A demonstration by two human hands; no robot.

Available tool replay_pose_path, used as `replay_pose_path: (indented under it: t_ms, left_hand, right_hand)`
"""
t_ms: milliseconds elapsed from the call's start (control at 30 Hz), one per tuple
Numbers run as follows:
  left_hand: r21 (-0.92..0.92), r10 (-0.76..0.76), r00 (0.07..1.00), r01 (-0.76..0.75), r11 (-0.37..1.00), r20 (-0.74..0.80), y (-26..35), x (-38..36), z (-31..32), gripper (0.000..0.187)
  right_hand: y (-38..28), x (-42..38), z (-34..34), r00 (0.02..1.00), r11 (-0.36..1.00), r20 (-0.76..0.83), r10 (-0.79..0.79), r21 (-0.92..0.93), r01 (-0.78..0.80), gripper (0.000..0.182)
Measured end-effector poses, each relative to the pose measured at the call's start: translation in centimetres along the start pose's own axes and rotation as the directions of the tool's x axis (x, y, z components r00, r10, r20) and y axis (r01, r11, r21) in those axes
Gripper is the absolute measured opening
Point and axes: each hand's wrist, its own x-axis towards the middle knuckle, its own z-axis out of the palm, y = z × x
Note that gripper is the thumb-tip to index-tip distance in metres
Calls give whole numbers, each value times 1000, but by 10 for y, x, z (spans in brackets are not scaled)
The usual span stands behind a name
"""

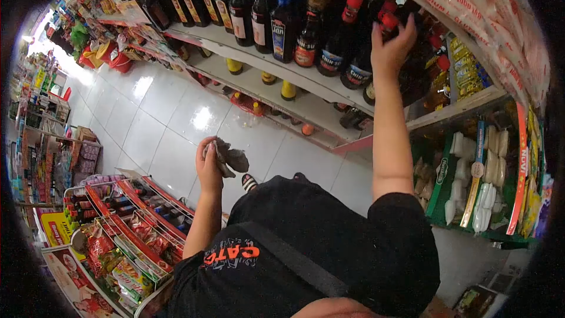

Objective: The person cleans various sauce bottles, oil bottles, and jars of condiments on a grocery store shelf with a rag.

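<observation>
In the head view, my left hand (208,164) is closed around a crumpled grey cloth (231,158) and hangs over the tiled floor. My right hand (393,50) reaches up to the shelf of dark sauce bottles. Its thumb and fingers are apart and curved, with a red bottle cap (387,20) showing between them. Left of this hand stand dark Chin-su bottles (331,59), one with a red cap and neck. Beside them are a bottle with a red label (305,48) and a blue-capped bottle (283,29).
More dark bottles (240,12) line the shelf (235,39); yellow-capped bottles (288,90) stand lower. Oil bottles (469,70) and hanging white packets (461,171) are at right. A rack with red rails (134,219) holds packets beside my left arm. Red baskets (120,62) sit farther down the aisle.
</observation>
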Motion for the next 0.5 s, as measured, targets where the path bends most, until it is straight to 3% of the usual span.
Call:
replay_pose_path:
  t_ms: [200,300,400,500]
  left_hand:
    - [15,-18,1000,18,1000,6,-4,-6,-6,23]
    - [4,-25,999,25,1000,-24,-11,-9,-16,23]
    - [8,-35,998,36,999,-55,-14,-10,-23,23]
    - [5,-65,995,65,998,-77,-13,-13,-21,23]
  right_hand:
    - [-1,9,18,948,961,162,273,-101,-259,67]
    - [12,2,25,966,963,57,252,-117,-244,65]
    - [11,6,18,932,935,102,348,-106,-338,62]
    - [13,5,13,938,943,115,327,-101,-316,55]
